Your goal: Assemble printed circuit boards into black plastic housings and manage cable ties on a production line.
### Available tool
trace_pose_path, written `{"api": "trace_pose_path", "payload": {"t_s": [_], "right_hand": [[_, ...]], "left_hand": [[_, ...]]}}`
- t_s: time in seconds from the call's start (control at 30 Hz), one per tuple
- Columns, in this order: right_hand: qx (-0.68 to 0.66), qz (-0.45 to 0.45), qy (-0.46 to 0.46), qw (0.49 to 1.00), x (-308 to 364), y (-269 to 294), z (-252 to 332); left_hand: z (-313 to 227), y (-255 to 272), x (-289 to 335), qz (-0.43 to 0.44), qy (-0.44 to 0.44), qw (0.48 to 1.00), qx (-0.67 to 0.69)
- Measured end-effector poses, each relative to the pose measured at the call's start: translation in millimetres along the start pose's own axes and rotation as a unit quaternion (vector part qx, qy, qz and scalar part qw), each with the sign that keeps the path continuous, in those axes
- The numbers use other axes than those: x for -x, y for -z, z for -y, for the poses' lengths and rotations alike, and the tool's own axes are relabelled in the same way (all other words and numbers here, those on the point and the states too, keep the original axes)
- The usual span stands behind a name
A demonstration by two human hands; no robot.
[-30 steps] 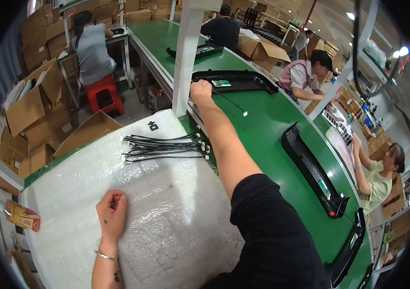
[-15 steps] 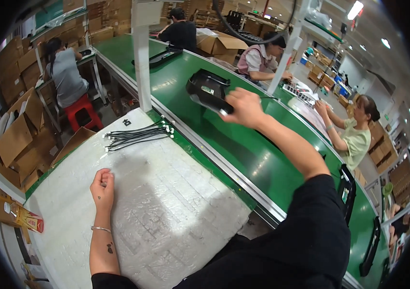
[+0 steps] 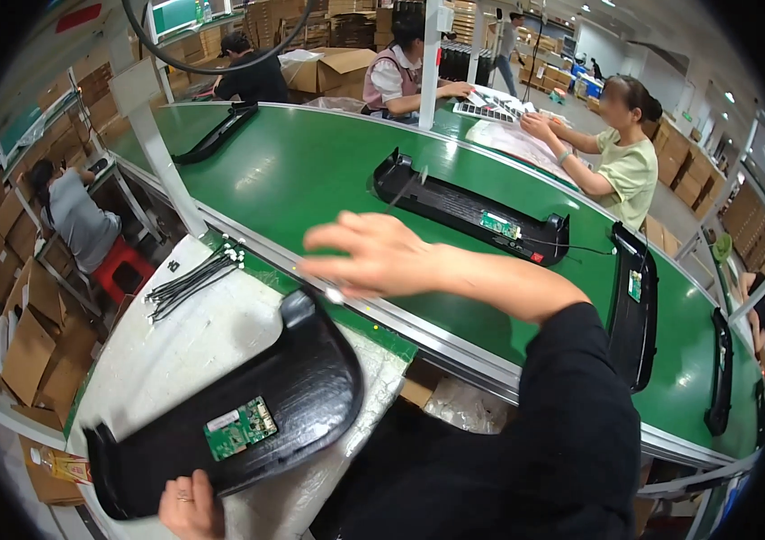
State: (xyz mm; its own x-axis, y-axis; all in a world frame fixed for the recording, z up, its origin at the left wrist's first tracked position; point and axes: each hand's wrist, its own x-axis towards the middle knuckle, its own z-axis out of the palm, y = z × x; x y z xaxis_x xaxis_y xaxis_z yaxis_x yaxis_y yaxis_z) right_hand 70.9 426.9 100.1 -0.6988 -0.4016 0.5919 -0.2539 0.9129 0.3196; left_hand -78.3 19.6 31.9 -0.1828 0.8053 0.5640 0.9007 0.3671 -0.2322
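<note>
A black plastic housing (image 3: pixel 310 396), shaped like a long shallow tray, lies on the white padded worktable with its hollow side up. Inside it sits a green circuit board (image 3: pixel 240 428). My left hand (image 3: pixel 192 506) grips the housing's near edge, its fingers curled over the rim. Just past the housing's far corner, my right hand (image 3: pixel 373 256) hovers with fingers stretched out and apart, holding nothing I can see. A bundle of black cables (image 3: pixel 202 279) with white connectors rests on the worktable's far side, beside a small black clip (image 3: pixel 174 265).
Beyond a metal rail runs a green conveyor belt (image 3: pixel 283 171) carrying several more black housings (image 3: pixel 463 209). A white post (image 3: pixel 162 157) rises at the rail. People (image 3: pixel 625 166) sit across the belt. A bottle (image 3: pixel 63 464) and cardboard boxes (image 3: pixel 40 333) stand to the left.
A black housing went from my right hand over the belt onto the worktable. My right hand let go, and my left hand took its near edge. The view has swung right.
</note>
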Motion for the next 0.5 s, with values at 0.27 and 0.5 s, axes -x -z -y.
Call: {"api": "trace_pose_path", "payload": {"t_s": [0.27,0.5], "right_hand": [[-0.103,-0.030,-0.002,0.994,-77,-93,48],[-0.102,-0.028,0.031,0.994,-79,-100,80]], "left_hand": [[-84,-27,7,0.197,0.091,0.946,0.242],[-39,-26,-86,0.143,0.361,0.650,0.653]]}}
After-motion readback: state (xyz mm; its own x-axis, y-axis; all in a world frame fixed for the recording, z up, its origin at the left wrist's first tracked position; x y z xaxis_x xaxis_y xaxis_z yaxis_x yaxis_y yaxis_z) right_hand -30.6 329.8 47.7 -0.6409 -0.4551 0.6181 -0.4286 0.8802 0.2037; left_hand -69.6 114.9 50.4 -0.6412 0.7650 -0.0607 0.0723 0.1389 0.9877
